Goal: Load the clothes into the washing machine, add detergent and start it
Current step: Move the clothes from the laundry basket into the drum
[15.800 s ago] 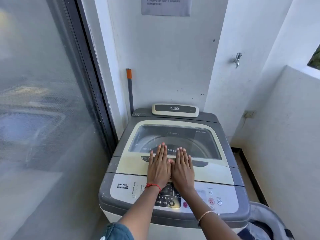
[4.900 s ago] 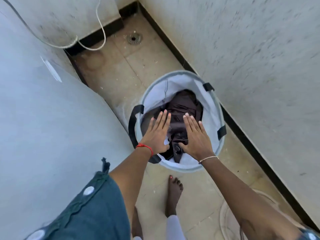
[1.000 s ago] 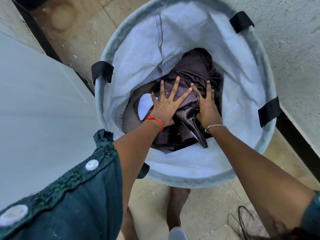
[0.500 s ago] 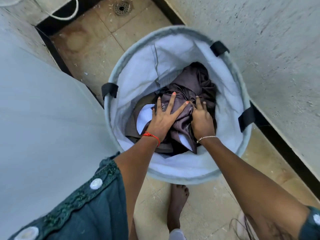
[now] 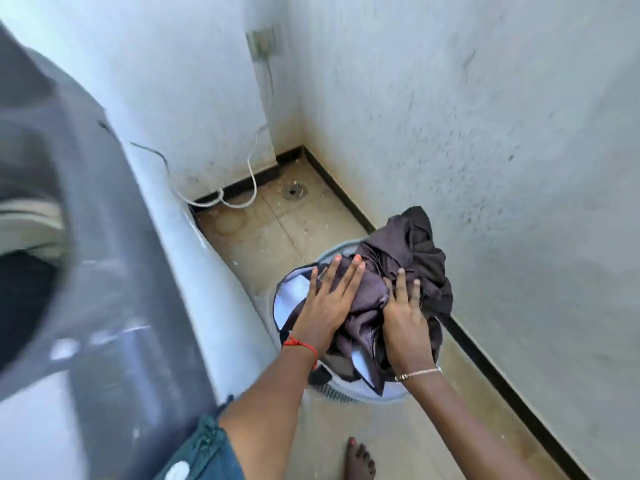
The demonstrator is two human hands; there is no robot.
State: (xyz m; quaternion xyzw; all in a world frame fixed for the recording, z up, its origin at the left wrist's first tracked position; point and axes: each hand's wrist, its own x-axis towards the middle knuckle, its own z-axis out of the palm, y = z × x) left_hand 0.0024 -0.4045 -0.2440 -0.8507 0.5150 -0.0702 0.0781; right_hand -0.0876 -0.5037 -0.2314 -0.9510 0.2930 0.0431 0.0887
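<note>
Basket (image 5: 290, 301) hemmed between washing machine (image 5: 194, 289) and wall (image 5: 502, 168); floor (image 5: 277, 237) beyond open

One view is given, from a camera worn on the head. It is pointed forward and down. The left hand (image 5: 325, 306) and the right hand (image 5: 405, 327) on the clothes (image 5: 415, 244) are seen close up, low in the middle. The washing machine (image 5: 104, 271) is cut off at the left, very near. The floor (image 5: 277, 233) is seen farther off.

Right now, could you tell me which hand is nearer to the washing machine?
Left. The left hand lies flat on the dark clothes toward the washing machine; the right hand grips them nearer the wall.
</note>
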